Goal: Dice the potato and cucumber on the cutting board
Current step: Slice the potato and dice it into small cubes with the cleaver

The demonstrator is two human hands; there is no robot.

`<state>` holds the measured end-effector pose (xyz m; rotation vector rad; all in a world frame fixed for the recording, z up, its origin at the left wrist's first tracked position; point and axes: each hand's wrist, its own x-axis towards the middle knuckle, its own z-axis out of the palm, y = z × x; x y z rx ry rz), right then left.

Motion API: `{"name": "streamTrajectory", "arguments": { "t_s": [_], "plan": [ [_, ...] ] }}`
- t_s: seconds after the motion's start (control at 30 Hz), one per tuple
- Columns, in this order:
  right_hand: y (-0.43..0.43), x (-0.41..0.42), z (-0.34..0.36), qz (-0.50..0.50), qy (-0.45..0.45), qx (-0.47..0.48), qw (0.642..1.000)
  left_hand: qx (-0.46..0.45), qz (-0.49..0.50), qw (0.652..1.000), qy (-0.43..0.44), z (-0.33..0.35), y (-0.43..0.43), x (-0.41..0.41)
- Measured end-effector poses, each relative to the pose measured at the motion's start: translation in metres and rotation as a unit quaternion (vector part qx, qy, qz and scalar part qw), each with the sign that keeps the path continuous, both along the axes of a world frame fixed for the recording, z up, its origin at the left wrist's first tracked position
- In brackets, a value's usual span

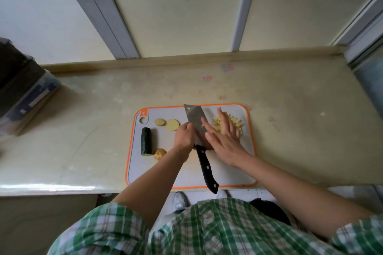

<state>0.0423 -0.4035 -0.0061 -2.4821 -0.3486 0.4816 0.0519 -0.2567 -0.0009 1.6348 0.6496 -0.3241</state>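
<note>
A grey cutting board [228, 174] with an orange rim lies on the counter. On its left part lie a cucumber piece [146, 141], two potato slices [159, 122] [172, 124] and a potato end [160, 153]. Diced potato [237, 124] is piled at the board's far right. A cleaver [193, 117] with a black handle [206, 168] stands tilted over the middle of the board. My left hand [183, 135] grips the blade from its left side. My right hand [224, 138] lies with straight fingers against the blade's right face, partly covering the diced pile.
A dark stack of boxes and a plastic container [22, 93] stands at the counter's left end. A wall with grey frames rises just behind the counter. The counter's front edge [62, 188] runs close below the board. Shoes show on the floor beneath.
</note>
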Motion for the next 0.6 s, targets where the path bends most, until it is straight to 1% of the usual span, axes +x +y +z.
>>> {"name": "streamTrajectory", "arguments": {
  "t_s": [0.07,0.1,0.2,0.27,0.33,0.47,0.53,0.6],
  "plan": [
    [0.010,0.000,0.003,0.027,-0.003,0.007,1.000,-0.009,0.003,1.000,-0.002,0.002,-0.001,0.000],
    [0.011,0.001,0.001,0.024,0.001,-0.001,1.000,-0.008,0.005,1.000,-0.003,0.004,-0.001,0.000],
    [0.001,0.005,-0.010,-0.035,0.042,-0.048,0.997,0.013,0.007,1.000,-0.003,0.006,0.000,0.000],
    [-0.010,0.006,-0.014,-0.067,0.045,-0.082,0.993,0.017,0.007,1.000,0.002,0.006,0.002,-0.001],
    [-0.012,0.005,-0.010,-0.066,0.019,-0.073,0.995,0.020,0.001,1.000,0.000,0.006,0.003,-0.002],
    [0.011,-0.003,0.009,0.001,-0.003,-0.001,1.000,0.013,-0.006,1.000,-0.009,0.012,0.002,-0.001],
    [0.015,-0.003,0.006,-0.002,0.001,-0.009,1.000,0.010,-0.003,1.000,-0.015,0.013,0.003,0.000],
    [0.007,-0.001,-0.002,-0.050,0.019,-0.048,0.997,0.017,0.004,1.000,-0.018,0.013,0.007,0.001]
  ]
}}
